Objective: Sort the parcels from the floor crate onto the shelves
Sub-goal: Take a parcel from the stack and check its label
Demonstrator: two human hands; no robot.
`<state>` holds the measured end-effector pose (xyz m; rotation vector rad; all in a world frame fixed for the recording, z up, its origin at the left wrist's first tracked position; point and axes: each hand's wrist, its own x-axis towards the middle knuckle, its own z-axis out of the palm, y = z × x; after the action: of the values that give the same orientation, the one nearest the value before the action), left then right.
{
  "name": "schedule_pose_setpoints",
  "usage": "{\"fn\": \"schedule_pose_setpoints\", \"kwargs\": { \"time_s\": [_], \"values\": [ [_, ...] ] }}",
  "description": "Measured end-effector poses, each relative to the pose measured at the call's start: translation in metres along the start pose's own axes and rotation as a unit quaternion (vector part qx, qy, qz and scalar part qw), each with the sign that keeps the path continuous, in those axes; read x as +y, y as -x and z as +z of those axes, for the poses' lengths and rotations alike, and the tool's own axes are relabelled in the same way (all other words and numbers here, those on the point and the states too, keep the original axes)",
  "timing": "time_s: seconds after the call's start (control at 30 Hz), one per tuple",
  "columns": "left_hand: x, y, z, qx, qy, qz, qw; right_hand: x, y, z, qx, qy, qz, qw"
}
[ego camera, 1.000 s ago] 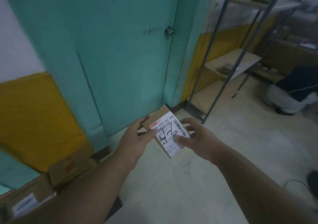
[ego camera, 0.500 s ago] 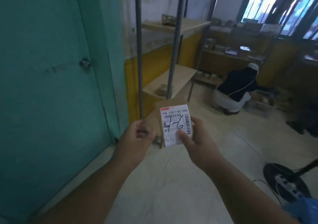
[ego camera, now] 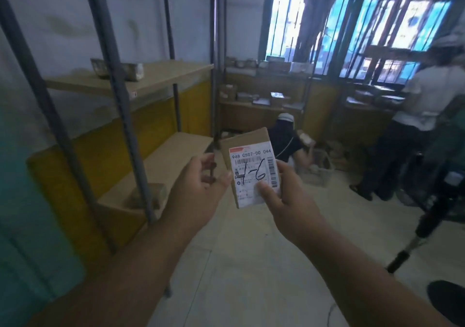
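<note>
Beside the shelf rack (ego camera: pixel 156 75), right hand (ego camera: pixel 289 198) pinches the parcel (ego camera: pixel 251 170); left hand (ego camera: pixel 201 183) seemingly loose, just clear.

Dim room, blown-out barred windows (ego camera: pixel 357 30) backlighting, soft blur throughout, shelf posts (ego camera: pixel 120 100) bowed by wide-angle distortion

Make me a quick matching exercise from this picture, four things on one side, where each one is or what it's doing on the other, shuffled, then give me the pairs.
1. parcel
2. grey package
3. crouching person
4. left hand

A. on the upper shelf
B. low on the floor by a crate
C. pinched in the right hand
D. holding nothing, fingers loosely curled

Pairs: 1-C, 2-A, 3-B, 4-D
</note>
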<state>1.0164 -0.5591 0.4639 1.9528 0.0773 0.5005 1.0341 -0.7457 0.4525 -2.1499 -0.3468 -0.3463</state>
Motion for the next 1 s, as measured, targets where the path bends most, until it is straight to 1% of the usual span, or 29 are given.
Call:
{"fn": "schedule_pose_setpoints", "kwargs": {
  "time_s": [0.1, 0.23, 0.37, 0.53, 0.6, 0.73, 0.87, 1.0],
  "values": [
    [0.013, -0.065, 0.032, 0.023, -0.020, 0.002, 1.000, 0.026, -0.082, -0.005, -0.004, 0.002, -0.028, 1.000],
    [0.018, -0.151, 0.049, 0.078, -0.046, -0.001, 0.996, 0.036, -0.187, 0.002, -0.031, -0.004, -0.058, 0.998],
    [0.003, -0.230, 0.049, 0.126, -0.051, 0.004, 0.991, 0.040, -0.281, 0.032, -0.051, -0.060, -0.092, 0.993],
    [-0.017, -0.318, 0.044, 0.176, -0.063, 0.012, 0.982, 0.031, -0.384, 0.068, -0.047, -0.088, -0.149, 0.984],
    [-0.019, -0.346, 0.042, 0.202, -0.069, 0.021, 0.977, 0.026, -0.421, 0.077, -0.062, -0.108, -0.168, 0.978],
    [-0.020, -0.388, 0.041, 0.240, -0.123, 0.032, 0.962, 0.016, -0.489, 0.098, -0.106, -0.126, -0.201, 0.966],
    [-0.025, -0.409, 0.036, 0.296, -0.191, 0.024, 0.936, 0.001, -0.545, 0.134, -0.174, -0.158, -0.226, 0.945],
    [-0.029, -0.425, 0.031, 0.381, -0.261, -0.029, 0.886, -0.024, -0.589, 0.172, -0.259, -0.163, -0.259, 0.916]
  ]
}}
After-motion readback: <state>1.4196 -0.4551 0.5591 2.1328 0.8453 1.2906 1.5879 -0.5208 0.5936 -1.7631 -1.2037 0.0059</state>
